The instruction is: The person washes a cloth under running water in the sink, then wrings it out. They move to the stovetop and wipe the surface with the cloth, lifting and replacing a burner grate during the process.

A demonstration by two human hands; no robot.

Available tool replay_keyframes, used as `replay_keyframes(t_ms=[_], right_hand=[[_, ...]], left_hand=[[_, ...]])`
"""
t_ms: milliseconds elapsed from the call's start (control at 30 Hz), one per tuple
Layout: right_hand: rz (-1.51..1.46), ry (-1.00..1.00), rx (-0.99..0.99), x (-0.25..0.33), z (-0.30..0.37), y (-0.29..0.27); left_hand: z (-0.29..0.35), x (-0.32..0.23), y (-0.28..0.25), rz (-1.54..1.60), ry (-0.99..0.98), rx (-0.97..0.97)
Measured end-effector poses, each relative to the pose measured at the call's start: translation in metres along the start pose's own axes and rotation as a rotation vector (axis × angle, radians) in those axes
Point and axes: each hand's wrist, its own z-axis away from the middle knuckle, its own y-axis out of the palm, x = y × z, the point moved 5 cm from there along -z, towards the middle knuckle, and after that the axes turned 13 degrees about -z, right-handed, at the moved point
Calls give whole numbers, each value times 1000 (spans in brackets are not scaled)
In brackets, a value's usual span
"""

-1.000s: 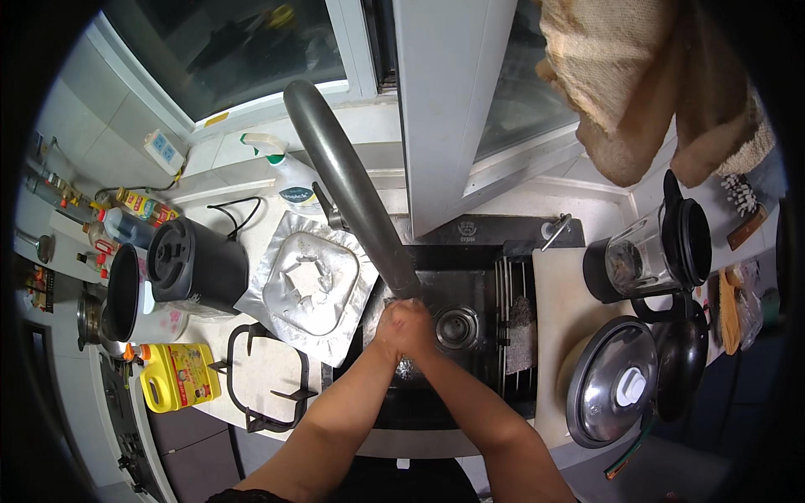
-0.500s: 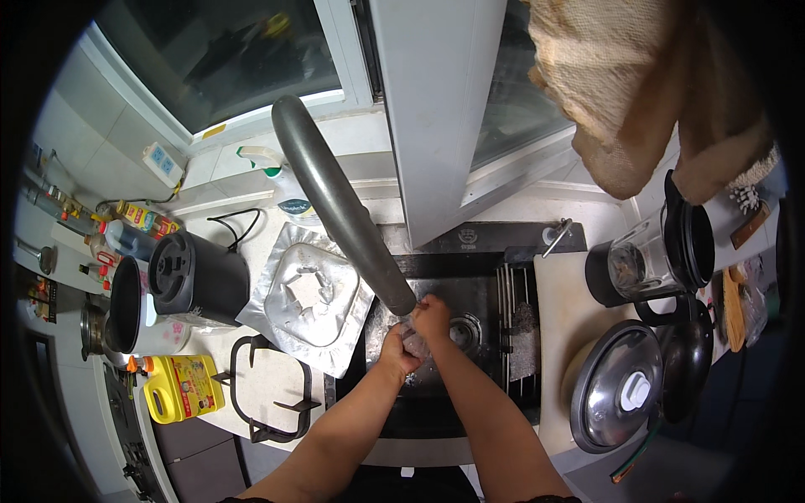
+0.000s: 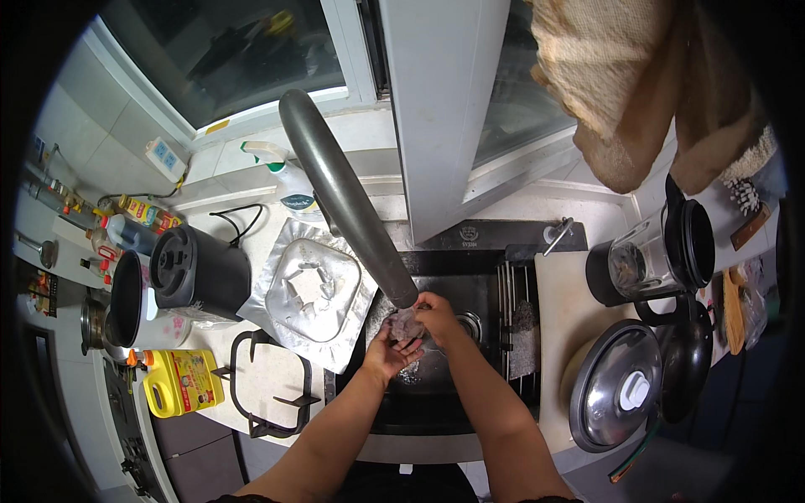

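Note:
Over the black sink (image 3: pixel 436 411), my left hand (image 3: pixel 387 355) is turned palm up with its fingers curled under a wet, greyish-pink crumpled wad (image 3: pixel 404 324). It looks like a cloth or scrubber, but I cannot make out which. My right hand (image 3: pixel 438 320) grips the wad's right side, its fingertips partly hidden. The thick grey faucet (image 3: pixel 348 197) arches over from behind, its end directly above the wad and close to my right fingers. Beside my right wrist shows the round metal drain (image 3: pixel 471 325).
Left of the sink lie a foil-covered square tray (image 3: pixel 345 323), a black burner grate (image 3: pixel 235 377) and a yellow jug (image 3: pixel 183 384). A metal rack (image 3: pixel 506 293) spans the sink's right side. Farther right are a lidded pot (image 3: pixel 610 394) and a blender (image 3: pixel 641 260). A beige towel (image 3: pixel 604 84) hangs above.
My left hand has lowered slightly and turned its palm upward, its fingers opening more under the wad. More of the wad now shows between my hands. The view has shifted a little.

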Motion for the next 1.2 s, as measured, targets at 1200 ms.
replay_keyframes(t_ms=[1200], right_hand=[[825, -785, -316, -4, 81, 60]], left_hand=[[-52, 0, 19, 122, -57, 879]])
